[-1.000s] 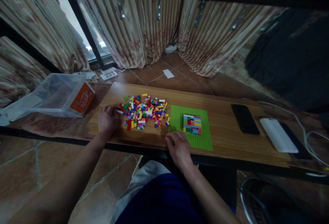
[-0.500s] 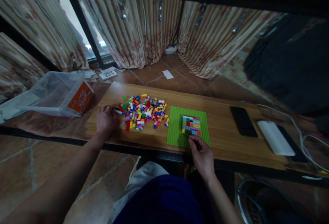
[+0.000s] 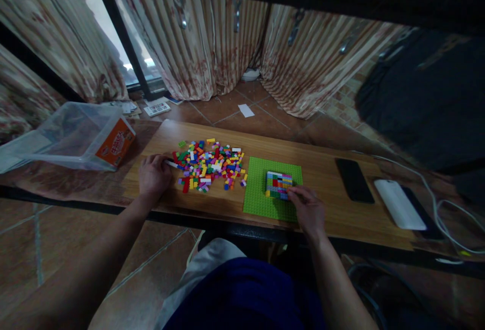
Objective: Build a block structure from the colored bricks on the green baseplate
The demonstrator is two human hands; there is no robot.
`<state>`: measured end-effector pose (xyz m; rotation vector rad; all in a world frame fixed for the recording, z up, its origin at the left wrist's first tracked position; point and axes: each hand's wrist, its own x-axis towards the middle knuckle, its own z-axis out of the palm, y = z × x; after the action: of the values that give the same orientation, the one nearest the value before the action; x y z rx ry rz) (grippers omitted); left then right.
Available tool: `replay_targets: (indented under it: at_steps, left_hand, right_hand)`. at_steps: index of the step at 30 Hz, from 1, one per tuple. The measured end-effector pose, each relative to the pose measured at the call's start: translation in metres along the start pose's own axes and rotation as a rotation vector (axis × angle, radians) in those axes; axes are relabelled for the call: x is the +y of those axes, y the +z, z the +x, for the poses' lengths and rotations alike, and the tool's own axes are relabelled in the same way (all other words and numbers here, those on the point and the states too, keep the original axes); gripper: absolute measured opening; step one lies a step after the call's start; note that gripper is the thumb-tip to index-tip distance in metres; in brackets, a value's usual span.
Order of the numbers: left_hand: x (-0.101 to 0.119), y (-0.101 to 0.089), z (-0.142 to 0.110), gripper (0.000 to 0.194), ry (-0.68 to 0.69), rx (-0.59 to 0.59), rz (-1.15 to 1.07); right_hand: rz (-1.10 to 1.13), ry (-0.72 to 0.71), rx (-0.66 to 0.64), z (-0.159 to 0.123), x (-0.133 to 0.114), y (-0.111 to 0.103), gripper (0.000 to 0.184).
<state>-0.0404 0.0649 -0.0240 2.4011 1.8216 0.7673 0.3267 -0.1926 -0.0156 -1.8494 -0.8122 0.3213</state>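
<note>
My left hand rests on the wooden board with curled fingers, left of a pile of loose toy bricks. A long white piece lies at its fingertips; what the fingers grip is hidden. On the green baseplate sits a flat block of multicoloured bricks in rows. My right hand is pinched at the block's right edge, over the baseplate. A small toy brick is in this pinch, mostly covered by the fingers.
A clear plastic bin with an orange label stands at the left. To the right lie a black phone, a white power bank-like object and a white cable. The table's dark front edge runs before me.
My right hand has moved right, from the baseplate's lower left corner to the right edge of the brick block. My left hand stays beside the pile. The view has shifted slightly.
</note>
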Motion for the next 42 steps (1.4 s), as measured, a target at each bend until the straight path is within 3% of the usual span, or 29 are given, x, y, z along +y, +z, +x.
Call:
replay_targets:
  at_steps: [29, 37, 42]
  left_hand:
    - [0.002, -0.001, -0.001, 0.030, -0.019, -0.011, -0.013]
    - [0.002, -0.001, -0.001, 0.031, -0.016, -0.013, -0.010]
    - [0.002, -0.001, 0.000, 0.030, -0.027, -0.012, -0.012]
  right_hand:
    - [-0.021, 0.051, -0.077, 0.010, 0.016, -0.004, 0.034]
    - [0.208, 0.228, -0.073, 0.013, 0.014, -0.007, 0.037]
    - [0.049, 0.218, -0.103, 0.017, 0.009, -0.005, 0.035]
